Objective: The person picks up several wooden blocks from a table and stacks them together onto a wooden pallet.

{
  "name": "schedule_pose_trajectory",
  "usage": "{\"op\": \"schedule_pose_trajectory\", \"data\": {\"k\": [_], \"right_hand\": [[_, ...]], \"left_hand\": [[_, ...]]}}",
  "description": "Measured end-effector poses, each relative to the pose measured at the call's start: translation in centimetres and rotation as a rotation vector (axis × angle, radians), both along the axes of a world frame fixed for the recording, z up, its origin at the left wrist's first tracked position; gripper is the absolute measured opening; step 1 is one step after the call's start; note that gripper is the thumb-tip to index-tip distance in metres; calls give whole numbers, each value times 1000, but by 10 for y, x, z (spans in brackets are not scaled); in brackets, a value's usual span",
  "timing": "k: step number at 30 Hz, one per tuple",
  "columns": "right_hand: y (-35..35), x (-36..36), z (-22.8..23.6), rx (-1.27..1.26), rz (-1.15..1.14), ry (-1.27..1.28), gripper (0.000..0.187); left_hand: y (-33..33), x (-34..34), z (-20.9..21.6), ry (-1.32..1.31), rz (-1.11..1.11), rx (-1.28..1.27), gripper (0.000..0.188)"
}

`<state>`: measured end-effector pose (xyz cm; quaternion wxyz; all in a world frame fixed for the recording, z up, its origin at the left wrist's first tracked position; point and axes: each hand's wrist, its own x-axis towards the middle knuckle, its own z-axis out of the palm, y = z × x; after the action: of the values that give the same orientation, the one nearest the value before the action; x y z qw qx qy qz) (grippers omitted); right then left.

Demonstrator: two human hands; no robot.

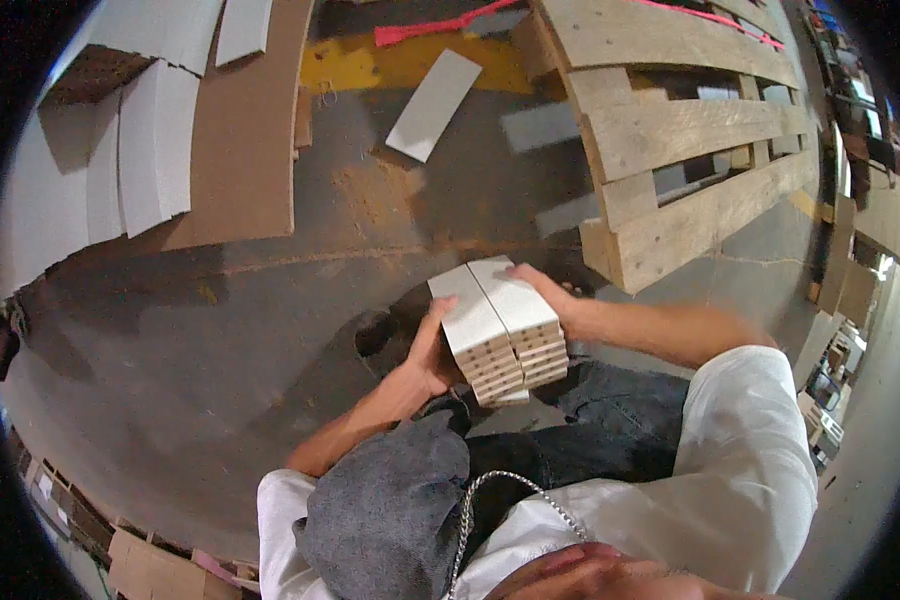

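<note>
Two side-by-side stacks of white-faced boards are held low in front of me, between my knees. The left stack (472,318) and the right stack (518,303) show brown layered edges with small dark holes. My left hand (434,345) is closed against the outer left side, its thumb lying on the top board. On the far right side my right hand (552,295) grips the other stack, with some fingers hidden behind it. A piece at the bottom sticks out slightly toward me.
A wooden pallet (690,135) lies at the far right. One loose white board (434,105) rests on the dark floor (170,350). Stacked white boards (155,150) stand on brown cardboard (240,150) at far left. A pink strap (440,28) lies beyond.
</note>
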<state>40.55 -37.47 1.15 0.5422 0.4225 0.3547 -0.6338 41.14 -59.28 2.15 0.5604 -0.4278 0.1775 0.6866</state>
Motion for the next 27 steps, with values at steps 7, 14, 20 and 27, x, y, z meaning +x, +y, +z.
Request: {"op": "schedule_pose_trajectory", "data": {"k": [7, 14, 20, 27], "right_hand": [[-6, -34, 34, -74, -115, 266, 76], [-16, -80, 34, -78, 128, 781, 97], [-74, -102, 47, -94, 114, 808, 95], [-105, -104, 29, -173, 47, 736, 78]], "left_hand": [[-14, -10, 5, 524, 47, -117, 88], [-40, -45, 19, 1124, 79, -277, 112], [-74, -41, 20, 1150, 193, -401, 108], [-103, -42, 15, 1099, 251, -440, 106]]}}
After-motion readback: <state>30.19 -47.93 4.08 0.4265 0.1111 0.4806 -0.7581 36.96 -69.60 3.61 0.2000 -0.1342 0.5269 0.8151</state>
